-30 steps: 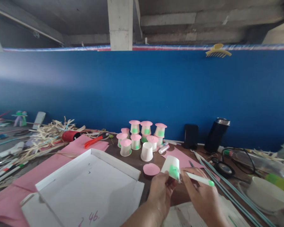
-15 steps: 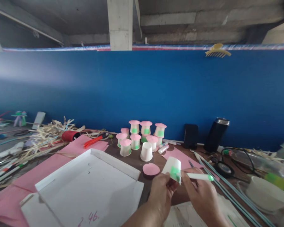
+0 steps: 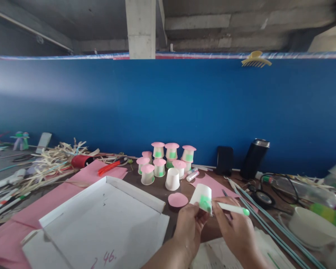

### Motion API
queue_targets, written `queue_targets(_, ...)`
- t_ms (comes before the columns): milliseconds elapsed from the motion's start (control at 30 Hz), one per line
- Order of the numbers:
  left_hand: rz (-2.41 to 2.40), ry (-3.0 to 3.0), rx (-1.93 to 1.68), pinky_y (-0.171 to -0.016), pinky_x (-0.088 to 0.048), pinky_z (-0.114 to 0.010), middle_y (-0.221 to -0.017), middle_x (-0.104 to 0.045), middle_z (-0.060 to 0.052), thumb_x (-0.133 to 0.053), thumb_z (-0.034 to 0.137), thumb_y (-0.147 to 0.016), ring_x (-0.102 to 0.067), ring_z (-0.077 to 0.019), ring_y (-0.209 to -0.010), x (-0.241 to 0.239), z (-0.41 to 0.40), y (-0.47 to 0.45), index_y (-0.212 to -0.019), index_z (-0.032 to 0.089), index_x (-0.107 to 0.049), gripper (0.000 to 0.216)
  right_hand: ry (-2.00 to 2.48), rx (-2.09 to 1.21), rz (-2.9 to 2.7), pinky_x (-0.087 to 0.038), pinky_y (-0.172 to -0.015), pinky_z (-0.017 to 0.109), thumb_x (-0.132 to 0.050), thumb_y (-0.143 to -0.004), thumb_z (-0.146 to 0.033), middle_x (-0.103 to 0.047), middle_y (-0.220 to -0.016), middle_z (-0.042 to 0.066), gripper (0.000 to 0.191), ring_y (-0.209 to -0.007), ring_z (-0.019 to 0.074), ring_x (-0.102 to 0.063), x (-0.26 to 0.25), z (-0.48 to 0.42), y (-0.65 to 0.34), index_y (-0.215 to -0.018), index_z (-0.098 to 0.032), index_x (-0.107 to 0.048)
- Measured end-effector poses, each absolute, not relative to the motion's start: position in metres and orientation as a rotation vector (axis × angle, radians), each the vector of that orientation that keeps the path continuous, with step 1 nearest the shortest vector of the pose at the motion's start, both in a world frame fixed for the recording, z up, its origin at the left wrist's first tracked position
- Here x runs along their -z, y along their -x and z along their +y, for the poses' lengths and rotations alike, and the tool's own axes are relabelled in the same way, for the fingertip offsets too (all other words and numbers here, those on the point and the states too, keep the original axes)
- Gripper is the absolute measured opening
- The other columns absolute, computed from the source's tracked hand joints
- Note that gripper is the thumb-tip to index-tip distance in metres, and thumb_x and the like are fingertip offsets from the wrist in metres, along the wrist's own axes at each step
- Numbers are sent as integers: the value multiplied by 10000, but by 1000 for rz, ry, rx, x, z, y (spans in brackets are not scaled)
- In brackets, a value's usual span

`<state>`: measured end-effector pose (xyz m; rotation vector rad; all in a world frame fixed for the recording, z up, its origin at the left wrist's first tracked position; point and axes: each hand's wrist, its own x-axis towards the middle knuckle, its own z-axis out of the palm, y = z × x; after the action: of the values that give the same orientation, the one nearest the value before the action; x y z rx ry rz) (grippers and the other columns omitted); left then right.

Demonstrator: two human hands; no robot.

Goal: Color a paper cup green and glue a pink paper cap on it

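A white paper cup (image 3: 201, 193) with a bright green patch on its side is gripped by my left hand (image 3: 189, 225). My right hand (image 3: 235, 228) is closed around a white marker (image 3: 232, 208) with a green end, whose tip side is at the cup's green patch. Whether the tip touches the paper is hidden by my fingers. Just left of the cup, a pink paper disc (image 3: 178, 200) lies on the table. Behind it stands a plain white cup (image 3: 173, 179), upside down. Several more upturned cups with pink paper tops (image 3: 148, 169) and green patches are grouped and stacked behind.
An open white cardboard box (image 3: 100, 220) lies at left on pink paper (image 3: 56, 194), near a red spool (image 3: 81, 161). At right are a black bottle (image 3: 254, 160), a black phone (image 3: 224, 160), blue-grey strips (image 3: 277, 220) and a white bowl (image 3: 313, 226). A blue panel (image 3: 168, 101) stands behind.
The view has shifted slightly. Both hands still hold the cup and the marker, a little further left in view, and the marker's green end has tipped slightly lower.
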<state>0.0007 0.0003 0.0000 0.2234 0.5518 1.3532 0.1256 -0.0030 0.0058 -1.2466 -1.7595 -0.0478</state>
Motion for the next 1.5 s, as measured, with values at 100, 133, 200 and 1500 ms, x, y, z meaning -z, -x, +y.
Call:
queue_targets(100, 569, -216, -1345, -594, -499, -236, -686, -635, -85, -578, 97, -745, -575, -125, -612, -1, 0, -1, -700, 58, -647, 91, 1218, 80, -1738, -450, -756, 310, -498, -873, -335, -638, -856, 62, 167, -841, 208, -592, -6, -2, -126, -866, -201, -598)
queue_targets(133, 573, -215, -1344, -587, -498, -236, -678, -633, -86, -578, 98, -746, -573, -124, -604, -1, 0, -1, -694, 58, -645, 93, 1213, 74, -1743, -452, -744, 305, -499, -872, -337, -638, -843, 58, 169, -828, 204, -593, -6, -2, -126, -855, -202, -600)
queue_targets(200, 574, -214, -1347, -584, -498, -238, -664, -628, -81, -576, 98, -748, -567, -122, -593, -1, 0, -1, -680, 60, -640, 101, 1208, 54, -1764, -455, -712, 289, -499, -873, -336, -639, -812, 48, 172, -786, 193, -596, -7, -2, -126, -832, -204, -600)
queue_targets(1500, 542, -226, -1360, -623, -494, -230, -670, -632, -58, -564, 104, -760, -568, -115, -621, -1, -1, -1, -666, 88, -652, 130, 1227, 79, -1752, -460, -741, 291, -495, -874, -347, -661, -834, 46, 179, -804, 197, -620, -5, -1, -126, -860, -206, -604)
